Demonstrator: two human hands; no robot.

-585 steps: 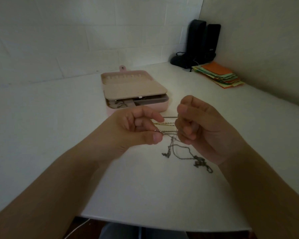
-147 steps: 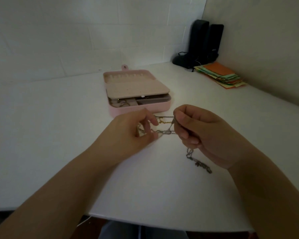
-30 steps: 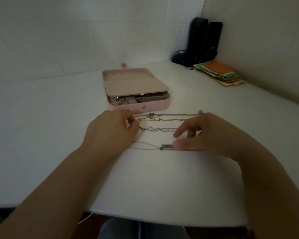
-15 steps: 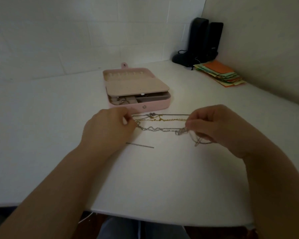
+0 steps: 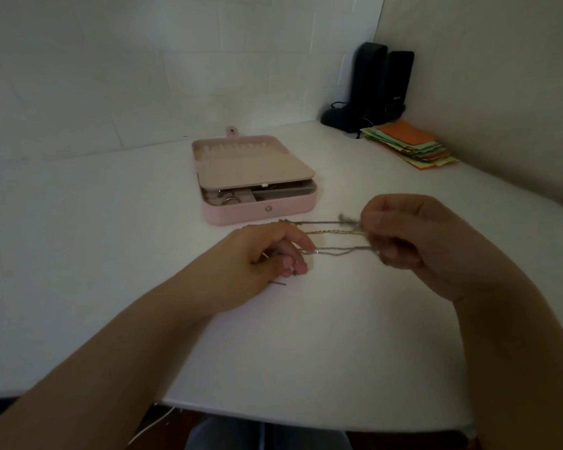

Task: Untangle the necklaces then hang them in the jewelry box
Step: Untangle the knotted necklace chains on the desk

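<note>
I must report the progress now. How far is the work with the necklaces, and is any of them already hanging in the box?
Done: the jewelry box lies open, but no chain is visible on its hooks. In hand: the left hand and right hand grip the necklaces, stretched between them in roughly parallel strands. Whether they are fully separated is unclear. Left: finish separating and hang them all.

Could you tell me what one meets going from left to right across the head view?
Left hand → necklaces stretched between the hands → right hand → stack of coloured paper, far back on the table.
</note>
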